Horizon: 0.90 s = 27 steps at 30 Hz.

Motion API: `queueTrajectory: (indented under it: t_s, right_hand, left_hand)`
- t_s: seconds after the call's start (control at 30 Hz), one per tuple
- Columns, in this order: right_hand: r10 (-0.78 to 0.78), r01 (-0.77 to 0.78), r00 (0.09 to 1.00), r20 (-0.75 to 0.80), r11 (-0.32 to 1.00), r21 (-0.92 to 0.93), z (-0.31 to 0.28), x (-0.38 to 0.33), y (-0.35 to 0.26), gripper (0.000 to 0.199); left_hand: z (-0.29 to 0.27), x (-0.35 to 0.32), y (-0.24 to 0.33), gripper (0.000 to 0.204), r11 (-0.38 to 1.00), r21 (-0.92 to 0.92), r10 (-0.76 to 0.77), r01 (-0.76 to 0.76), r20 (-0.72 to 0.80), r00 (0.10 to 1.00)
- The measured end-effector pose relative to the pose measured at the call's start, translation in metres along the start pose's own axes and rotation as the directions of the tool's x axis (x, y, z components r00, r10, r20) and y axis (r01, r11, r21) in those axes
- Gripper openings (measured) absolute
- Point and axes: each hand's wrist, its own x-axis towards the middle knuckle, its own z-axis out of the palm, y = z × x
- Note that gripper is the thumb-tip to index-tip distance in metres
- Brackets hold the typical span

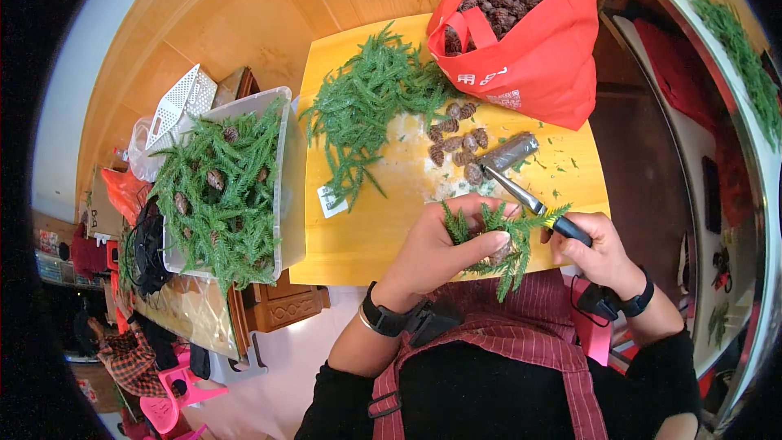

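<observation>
- The left hand (444, 248) is closed around a small bunch of green sprigs (497, 232) with a brown pine cone (499, 254) tucked among them; most of the cone is hidden by fingers and needles.
- The right hand (599, 248) has its grip closed on the black handle of a glue gun (521, 183). The metal shaft runs up and left to a foil-wrapped tip, and the handle end is covered by the palm.
- The bunch sits at the near edge of the yellow wooden table (358, 236), just above the striped apron (521, 334).
- About ten loose cones (456, 143) lie in a cluster mid-table, beside a feathery heap of cut greenery (366, 106).
- One red fabric bag (529, 41), filled with more cones, stands at the far edge.
- One clear plastic bin (285, 187) at left holds sprigs and a few cones; its bottom cannot be seen.
</observation>
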Motion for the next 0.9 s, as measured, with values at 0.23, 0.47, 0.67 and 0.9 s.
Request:
queueTrajectory:
  t_s: [0.23,0.47,0.67,0.9]
  right_hand:
    - [-0.102,0.034,0.966,-0.237,0.961,-0.274,0.001,-0.003,0.004,0.015]
    - [-0.283,0.213,0.919,-0.273,0.942,-0.259,-0.018,-0.008,-0.016,0.022]
    - [-0.375,0.327,0.927,-0.012,0.825,-0.461,-0.022,-0.02,-0.037,0.038]
    - [-0.349,0.238,0.932,-0.095,0.791,-0.564,-0.013,-0.013,-0.039,0.035]
  left_hand:
    - [-0.001,0.0,-0.001,0.027,0.998,0.044,-0.054,0.054,-0.01,0.998]
    - [-0.001,-0.003,-0.001,0.024,0.984,0.118,0.15,-0.131,-0.169,0.974]
    - [-0.006,0.0,-0.003,0.023,0.887,0.315,0.416,-0.337,-0.232,0.879]
    - [-0.011,0.0,0.0,0.022,0.805,0.436,0.49,-0.402,-0.108,0.865]
